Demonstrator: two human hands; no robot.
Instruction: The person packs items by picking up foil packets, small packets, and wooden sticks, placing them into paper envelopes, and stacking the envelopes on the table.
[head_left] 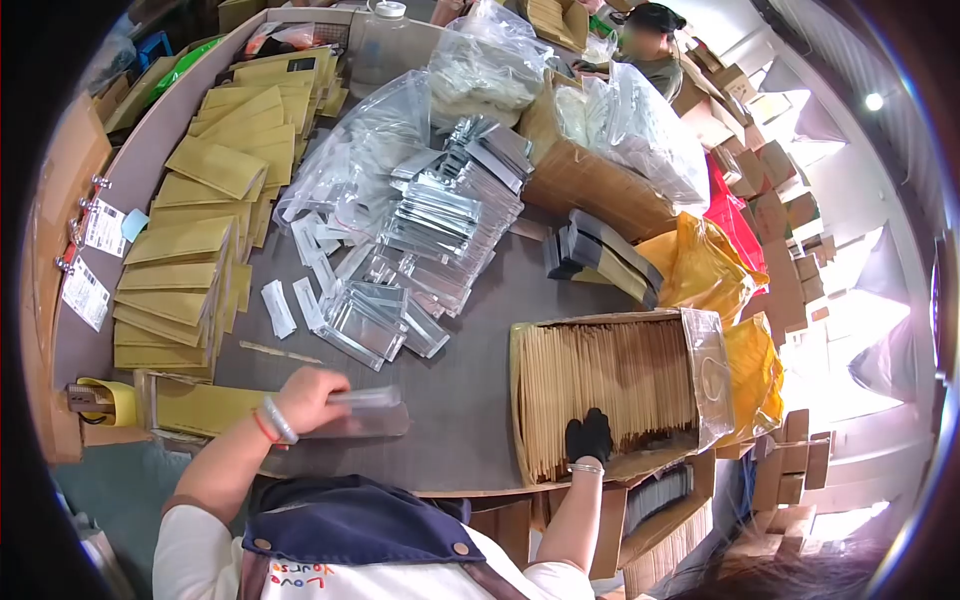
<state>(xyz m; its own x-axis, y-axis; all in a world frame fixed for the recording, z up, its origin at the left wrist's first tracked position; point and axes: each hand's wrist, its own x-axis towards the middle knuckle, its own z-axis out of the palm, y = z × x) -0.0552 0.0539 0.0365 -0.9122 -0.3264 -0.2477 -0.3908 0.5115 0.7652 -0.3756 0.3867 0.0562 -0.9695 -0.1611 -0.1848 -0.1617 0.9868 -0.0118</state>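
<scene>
My left hand (310, 398), bare and with bands at the wrist, is closed on a clear plastic packet (368, 397) low over the front left of the table. Beneath it lies a flat, clear sleeve (375, 422). In a black glove, my right hand (590, 437) rests on the front part of a tight row of kraft envelopes (610, 375) standing in an open carton (516, 400). Its fingers look slightly apart, with their tips against the envelope edges. A large pile of clear and silvery packets (435, 225) covers the middle of the table (465, 385).
Overlapping padded envelopes (180, 250) line the left side. Small white packets (278, 308) lie near the pile. Behind are plastic bags (480, 70) and a carton (600, 185); yellow bags (700, 265) are at the right. Another person (655, 60) is at the back.
</scene>
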